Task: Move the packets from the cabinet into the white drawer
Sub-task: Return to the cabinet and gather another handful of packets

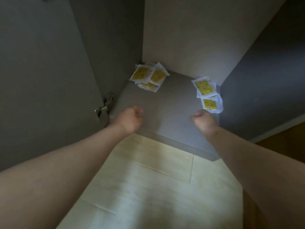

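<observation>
The fingers of the left hand (131, 119) are curling loosely inward over the front of the grey cabinet shelf (166, 103), pinching nothing. The fingers of the right hand (204, 120) are bunching into a loose fist, also holding nothing that I can see. Just beyond the right fingers, touching or nearly so — I cannot tell which — a small pile of white-edged yellow packets (208, 95) is lying at the shelf's right edge. Well beyond the left fingers, a second heap of the same yellow packets (149, 76) is sitting in the back corner. Beside the left wrist, a metal door hinge (104, 106) is showing. No white drawer is in view — so, by my judgement, the moving is barely starting, with both piles left to carry.
</observation>
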`<action>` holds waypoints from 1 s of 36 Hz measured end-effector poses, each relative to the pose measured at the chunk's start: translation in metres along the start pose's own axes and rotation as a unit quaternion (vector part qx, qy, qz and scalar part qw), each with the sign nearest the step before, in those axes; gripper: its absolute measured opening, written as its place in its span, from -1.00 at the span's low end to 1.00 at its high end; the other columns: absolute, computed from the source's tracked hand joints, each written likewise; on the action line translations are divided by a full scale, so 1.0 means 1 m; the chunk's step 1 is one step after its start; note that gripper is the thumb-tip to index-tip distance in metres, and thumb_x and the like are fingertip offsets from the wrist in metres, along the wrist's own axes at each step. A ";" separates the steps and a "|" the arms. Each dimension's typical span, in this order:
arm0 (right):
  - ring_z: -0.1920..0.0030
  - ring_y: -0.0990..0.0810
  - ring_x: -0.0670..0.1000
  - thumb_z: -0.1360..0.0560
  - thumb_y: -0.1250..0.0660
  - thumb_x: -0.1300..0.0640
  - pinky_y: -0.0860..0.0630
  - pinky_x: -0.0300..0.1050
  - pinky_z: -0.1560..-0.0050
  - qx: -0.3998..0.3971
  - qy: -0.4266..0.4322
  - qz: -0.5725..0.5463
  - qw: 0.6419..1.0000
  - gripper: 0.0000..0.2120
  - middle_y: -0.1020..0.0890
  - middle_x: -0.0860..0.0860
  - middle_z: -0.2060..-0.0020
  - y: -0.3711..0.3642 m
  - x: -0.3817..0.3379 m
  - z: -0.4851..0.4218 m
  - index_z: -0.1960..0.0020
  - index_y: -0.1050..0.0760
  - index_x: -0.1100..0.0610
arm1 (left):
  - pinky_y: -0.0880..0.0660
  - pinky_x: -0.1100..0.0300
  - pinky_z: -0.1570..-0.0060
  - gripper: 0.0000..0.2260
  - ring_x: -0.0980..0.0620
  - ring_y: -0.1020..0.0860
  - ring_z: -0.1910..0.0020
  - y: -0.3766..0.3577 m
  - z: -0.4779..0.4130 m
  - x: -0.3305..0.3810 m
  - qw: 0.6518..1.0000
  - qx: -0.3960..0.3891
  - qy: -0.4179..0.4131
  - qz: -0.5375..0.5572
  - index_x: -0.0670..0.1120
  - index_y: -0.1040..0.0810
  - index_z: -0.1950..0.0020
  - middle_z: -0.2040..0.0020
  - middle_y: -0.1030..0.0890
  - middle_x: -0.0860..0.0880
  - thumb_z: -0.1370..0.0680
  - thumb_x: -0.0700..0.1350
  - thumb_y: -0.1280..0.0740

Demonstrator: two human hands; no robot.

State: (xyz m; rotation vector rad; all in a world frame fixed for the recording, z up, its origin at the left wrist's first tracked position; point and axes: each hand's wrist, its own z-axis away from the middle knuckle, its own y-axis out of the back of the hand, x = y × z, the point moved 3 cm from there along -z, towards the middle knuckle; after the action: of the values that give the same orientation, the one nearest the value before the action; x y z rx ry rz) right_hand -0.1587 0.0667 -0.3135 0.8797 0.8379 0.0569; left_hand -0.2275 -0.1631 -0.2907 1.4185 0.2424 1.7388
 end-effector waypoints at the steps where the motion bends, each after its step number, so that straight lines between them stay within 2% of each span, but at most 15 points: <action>1: -0.10 -0.52 0.15 -0.53 -0.26 0.22 -0.36 -0.15 -0.03 0.001 0.000 0.016 1.000 -0.74 -0.55 0.21 -0.14 0.002 0.001 -0.003 -0.21 -0.45 0.23 | -0.33 0.25 0.06 -0.72 -0.12 -0.50 -0.18 -0.003 -0.003 -0.002 1.000 -0.001 -0.001 -0.007 -0.16 -0.46 -0.26 -0.18 -0.56 -0.16 -0.55 -0.24 -0.24; 3: -0.14 -0.52 0.14 -0.52 -0.27 0.21 -0.39 -0.13 -0.11 0.007 -0.005 0.037 0.999 -0.75 -0.54 0.16 -0.10 0.007 0.005 -0.011 -0.19 -0.46 0.20 | -0.35 0.24 -0.07 -0.68 -0.12 -0.48 -0.23 -0.009 -0.006 -0.006 1.000 0.002 0.000 -0.005 -0.17 -0.42 -0.32 -0.26 -0.51 -0.16 -0.56 -0.23 -0.25; 6: 0.03 -0.49 0.10 -0.48 -0.30 0.20 -0.37 -0.14 0.00 0.026 0.000 0.043 0.999 -0.97 -0.47 0.16 0.09 0.010 0.013 -0.029 0.13 -0.47 0.16 | -0.36 0.13 -0.27 -0.61 -0.13 -0.46 -0.28 -0.021 -0.003 -0.014 1.000 0.017 -0.005 -0.009 -0.15 -0.39 -0.37 -0.32 -0.47 -0.16 -0.55 -0.18 -0.29; 7: 0.02 -0.50 0.12 -0.47 -0.30 0.20 -0.36 -0.14 0.00 0.030 -0.004 0.042 0.999 -0.96 -0.47 0.16 0.10 0.010 0.016 -0.034 0.14 -0.48 0.17 | -0.36 0.10 -0.28 -0.61 -0.13 -0.47 -0.27 -0.025 -0.003 -0.017 1.000 0.018 -0.012 -0.016 -0.14 -0.41 -0.37 -0.32 -0.48 -0.16 -0.54 -0.18 -0.30; 9: -0.14 -0.52 0.19 -0.50 -0.27 0.19 -0.35 -0.15 -0.05 0.026 -0.008 0.062 0.998 -0.85 -0.49 0.15 0.04 0.009 0.022 -0.041 -0.05 -0.51 0.19 | -0.35 0.09 -0.30 -0.61 -0.14 -0.45 -0.28 -0.029 -0.004 -0.021 0.998 0.020 -0.032 -0.042 -0.14 -0.44 -0.34 -0.30 -0.48 -0.17 -0.51 -0.19 -0.31; 11: -0.24 -0.46 0.23 -0.51 -0.24 0.17 -0.37 -0.11 -0.15 0.039 -0.011 0.091 0.995 -0.75 -0.52 0.18 -0.11 0.009 0.024 -0.048 -0.17 -0.48 0.19 | -0.31 0.14 -0.32 -0.61 -0.14 -0.41 -0.31 -0.029 -0.007 -0.022 0.996 0.022 -0.047 -0.074 -0.14 -0.43 -0.35 -0.31 -0.45 -0.18 -0.52 -0.19 -0.31; 14: -0.34 -0.35 0.22 -0.50 -0.24 0.13 -0.28 -0.06 -0.33 0.065 -0.016 0.109 0.992 -0.60 -0.39 0.21 -0.33 0.009 0.027 -0.056 -0.33 -0.39 0.12 | -0.22 0.21 -0.36 -0.57 -0.11 -0.31 -0.39 -0.034 -0.016 -0.021 0.992 0.010 -0.060 -0.111 -0.12 -0.36 -0.41 -0.38 -0.38 -0.16 -0.54 -0.16 -0.28; 18: -0.40 -0.22 0.26 -0.51 -0.26 0.01 -0.18 0.09 -0.37 0.064 0.025 0.205 0.976 -0.49 -0.21 0.17 -0.43 0.011 0.027 -0.068 -0.43 -0.26 0.05 | -0.04 0.21 -0.44 -0.51 -0.09 -0.06 -0.52 -0.052 -0.024 -0.016 0.981 -0.032 -0.095 -0.168 -0.07 -0.23 -0.49 -0.48 -0.26 -0.08 -0.57 -0.10 -0.24; 22: -0.47 -0.06 0.25 -0.52 -0.26 -0.07 -0.07 0.21 -0.40 0.052 0.058 0.254 0.964 -0.42 -0.05 0.13 -0.50 0.015 0.023 -0.090 -0.47 -0.17 0.03 | -0.03 0.13 -0.47 -0.46 -0.06 0.05 -0.54 -0.063 -0.029 -0.014 0.964 -0.064 -0.119 -0.228 -0.03 -0.12 -0.53 -0.54 -0.11 -0.02 -0.58 -0.04 -0.21; 25: -0.47 -0.06 0.26 -0.50 -0.29 -0.13 -0.06 0.21 -0.40 0.062 0.055 0.231 0.969 -0.36 -0.07 0.13 -0.50 0.021 0.021 -0.107 -0.49 -0.13 0.00 | 0.06 0.06 -0.48 -0.43 0.00 0.14 -0.54 -0.062 -0.031 -0.014 0.949 -0.069 -0.124 -0.281 -0.05 -0.01 -0.55 -0.56 0.02 0.04 -0.59 0.00 -0.15; 28: -0.48 -0.02 0.24 -0.51 -0.27 -0.15 -0.02 0.20 -0.42 0.068 0.070 0.231 0.968 -0.29 -0.10 0.15 -0.50 0.023 0.014 -0.119 -0.52 -0.07 0.10 | 0.17 0.02 -0.47 -0.40 0.01 0.20 -0.53 -0.059 -0.036 -0.019 0.932 -0.076 -0.134 -0.328 -0.07 0.08 -0.56 -0.57 0.11 0.05 -0.61 0.06 -0.11; 30: -0.49 0.00 0.22 -0.51 -0.28 -0.14 0.01 0.19 -0.44 0.076 0.056 0.220 0.971 -0.23 -0.07 0.17 -0.50 0.024 0.010 -0.128 -0.53 0.02 0.14 | 0.18 0.01 -0.47 -0.36 0.01 0.22 -0.53 -0.057 -0.041 -0.029 0.931 -0.097 -0.111 -0.335 -0.07 0.13 -0.56 -0.57 0.15 0.04 -0.60 0.11 -0.10; 32: -0.49 0.00 0.23 -0.50 -0.28 -0.16 0.01 0.18 -0.45 0.072 0.032 0.194 0.978 -0.18 -0.05 0.19 -0.50 0.024 0.010 -0.139 -0.54 0.08 0.12 | 0.18 0.01 -0.47 -0.33 0.00 0.24 -0.53 -0.056 -0.045 -0.041 0.927 -0.120 -0.094 -0.342 -0.06 0.18 -0.55 -0.56 0.19 0.05 -0.60 0.16 -0.10; 34: -0.48 -0.08 0.25 -0.48 -0.31 -0.17 -0.07 0.20 -0.43 0.063 0.009 0.171 0.983 -0.18 -0.11 0.18 -0.49 0.021 0.015 -0.155 -0.54 0.04 0.07 | 0.18 0.02 -0.47 -0.30 0.01 0.24 -0.53 -0.055 -0.047 -0.048 0.921 -0.130 -0.100 -0.354 -0.04 0.20 -0.55 -0.56 0.21 0.06 -0.59 0.18 -0.12; 36: -0.33 -0.34 0.31 -0.44 -0.36 -0.16 -0.31 0.20 -0.29 0.047 -0.013 0.111 0.993 -0.20 -0.31 0.25 -0.38 0.016 0.026 -0.169 -0.52 -0.05 0.07 | 0.18 0.03 -0.47 -0.29 0.02 0.23 -0.53 -0.053 -0.049 -0.048 0.923 -0.134 -0.101 -0.345 -0.02 0.19 -0.55 -0.56 0.20 0.08 -0.58 0.20 -0.12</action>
State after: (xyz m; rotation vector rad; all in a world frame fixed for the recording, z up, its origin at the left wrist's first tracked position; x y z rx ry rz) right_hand -0.2493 0.1977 -0.3777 1.0586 0.7204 0.2020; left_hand -0.2450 -0.1469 -0.3744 1.1139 0.3298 0.9957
